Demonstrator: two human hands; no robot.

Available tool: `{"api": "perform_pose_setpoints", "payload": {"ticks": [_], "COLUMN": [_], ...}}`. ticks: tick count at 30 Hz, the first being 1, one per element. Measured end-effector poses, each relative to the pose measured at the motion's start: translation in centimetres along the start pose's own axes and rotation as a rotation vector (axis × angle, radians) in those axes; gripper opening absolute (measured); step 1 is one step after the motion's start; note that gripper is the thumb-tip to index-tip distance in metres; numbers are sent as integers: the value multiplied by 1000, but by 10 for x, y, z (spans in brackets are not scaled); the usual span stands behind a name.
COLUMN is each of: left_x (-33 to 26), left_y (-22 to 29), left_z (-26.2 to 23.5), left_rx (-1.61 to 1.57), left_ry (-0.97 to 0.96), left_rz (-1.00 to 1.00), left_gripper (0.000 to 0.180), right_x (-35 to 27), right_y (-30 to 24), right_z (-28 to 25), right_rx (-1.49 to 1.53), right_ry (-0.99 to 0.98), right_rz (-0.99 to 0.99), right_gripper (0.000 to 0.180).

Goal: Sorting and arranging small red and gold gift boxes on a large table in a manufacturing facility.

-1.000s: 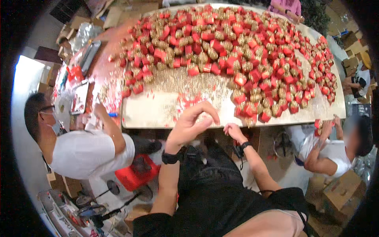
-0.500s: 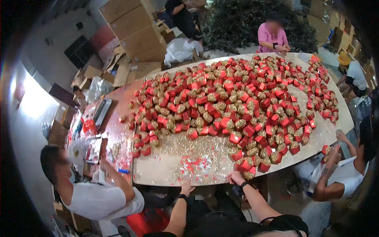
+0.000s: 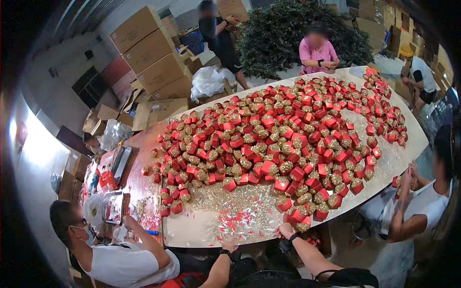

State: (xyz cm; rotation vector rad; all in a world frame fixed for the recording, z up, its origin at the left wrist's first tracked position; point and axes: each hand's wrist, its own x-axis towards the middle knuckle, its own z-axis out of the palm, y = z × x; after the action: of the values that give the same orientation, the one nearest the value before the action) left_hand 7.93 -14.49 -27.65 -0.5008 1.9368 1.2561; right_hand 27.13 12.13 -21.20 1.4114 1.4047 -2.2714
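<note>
My left hand [image 3: 229, 246] is at the near edge of the big pale table [image 3: 185, 230], just below a scatter of red and white bits [image 3: 235, 217]. Its fingers are too small and blurred to read. Farther right, my right hand [image 3: 284, 231] has its fingers curled together over the same edge, beside the nearest of the red and gold ornaments [image 3: 301, 227]. What it holds, if anything, does not show. These ornaments have a red faceted base and a gold, glittery, bumpy top. They lie heaped across most of the table.
A person in white sits close on my left at a side table with a tray [image 3: 114, 207]; another works on my right. A person in pink stands across the table. Behind are stacked cartons [image 3: 153, 60], a white plastic bundle [image 3: 211, 82] and dark green foliage [image 3: 273, 43].
My view has shifted, and my left hand is now lower against the table edge. A person at the back, bent before, now stands holding a carton. The person on my right has lowered their hands.
</note>
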Motion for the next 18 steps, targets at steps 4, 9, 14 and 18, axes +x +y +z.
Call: {"api": "perform_pose_setpoints", "payload": {"ticks": [4, 9, 14, 18], "left_x": [-14, -46, -18, -23], "left_y": [8, 29, 21, 24], "left_z": [10, 24, 5, 20], "left_rx": [-5, 113, 116, 121], "left_ry": [-4, 122, -11, 21], "left_rz": [-13, -39, -18, -41], "left_gripper": [36, 49, 42, 40], "right_x": [13, 9, 6, 7], "right_y": [12, 7, 3, 14], "right_z": [-7, -9, -1, -11], "right_rx": [-18, -50, -45, -39], "right_ry": [0, 40, 49, -1], "right_rz": [-22, -36, -31, -116], "right_gripper": [29, 28, 31, 29]}}
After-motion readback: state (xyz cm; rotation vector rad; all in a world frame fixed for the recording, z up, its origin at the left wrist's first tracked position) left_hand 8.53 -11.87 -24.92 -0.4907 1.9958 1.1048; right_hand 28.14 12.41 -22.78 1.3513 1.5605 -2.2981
